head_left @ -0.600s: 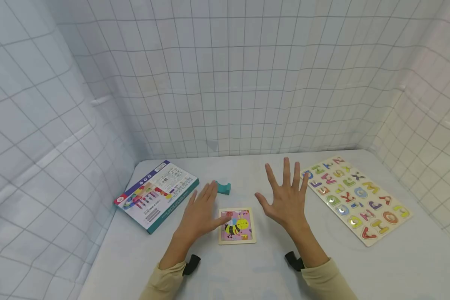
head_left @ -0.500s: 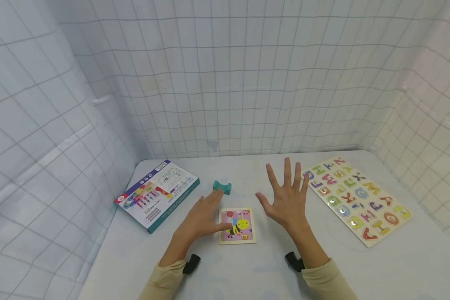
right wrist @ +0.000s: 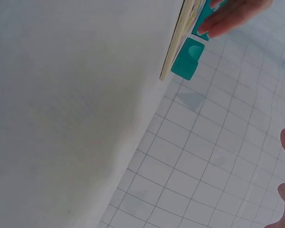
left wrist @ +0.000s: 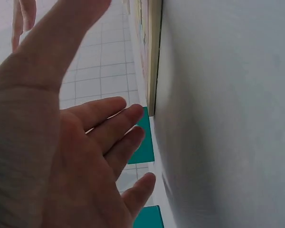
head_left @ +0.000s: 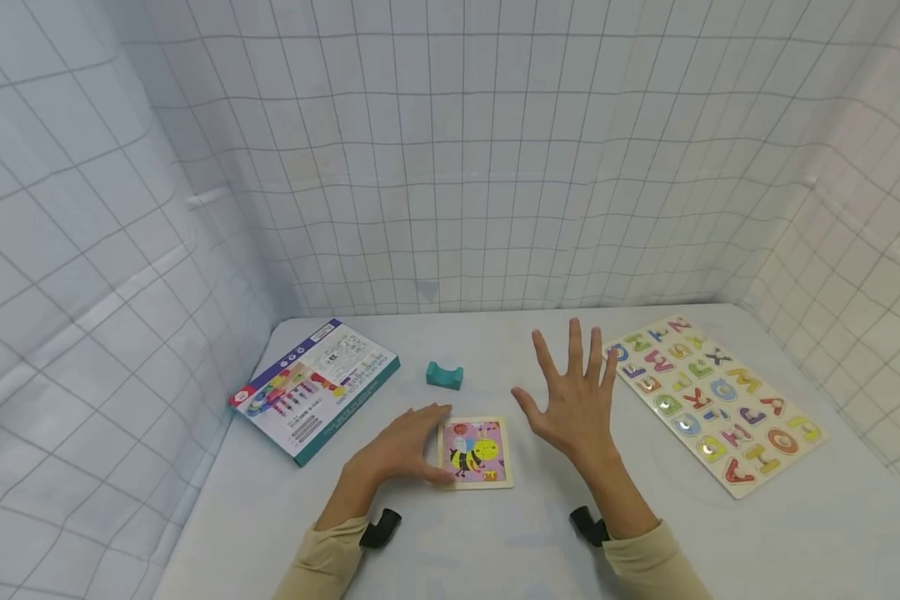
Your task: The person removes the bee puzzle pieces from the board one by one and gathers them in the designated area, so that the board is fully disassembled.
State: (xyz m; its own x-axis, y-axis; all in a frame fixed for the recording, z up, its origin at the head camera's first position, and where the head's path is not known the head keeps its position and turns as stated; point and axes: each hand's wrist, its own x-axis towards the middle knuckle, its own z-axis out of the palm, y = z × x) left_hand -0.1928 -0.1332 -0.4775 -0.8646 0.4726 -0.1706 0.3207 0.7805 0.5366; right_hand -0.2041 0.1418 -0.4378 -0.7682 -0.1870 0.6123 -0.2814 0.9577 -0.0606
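A small square bee puzzle (head_left: 477, 452) in a pale wooden frame lies on the white table in the head view. My left hand (head_left: 397, 450) is at its left side, thumb near the lower left corner and fingers by the upper left corner. In the left wrist view the fingers of that left hand (left wrist: 97, 156) are fairly straight, with nothing in the palm. To the puzzle's right, my right hand (head_left: 576, 408) hovers palm down with its fingers spread wide, holding nothing. Behind the puzzle sits a teal block (head_left: 445, 377) with a curved notch.
A flat teal-edged toy box (head_left: 315, 390) lies at the left. At the right an alphabet puzzle board (head_left: 712, 400) lies at a slant, filled with colourful letters. White gridded cloth walls (head_left: 495, 167) enclose the table's back and sides.
My left hand has drawn back from near the teal block, leaving it in full view. Its thumb moved down off the bee picture to the lower left corner. The right hand stayed nearly still.
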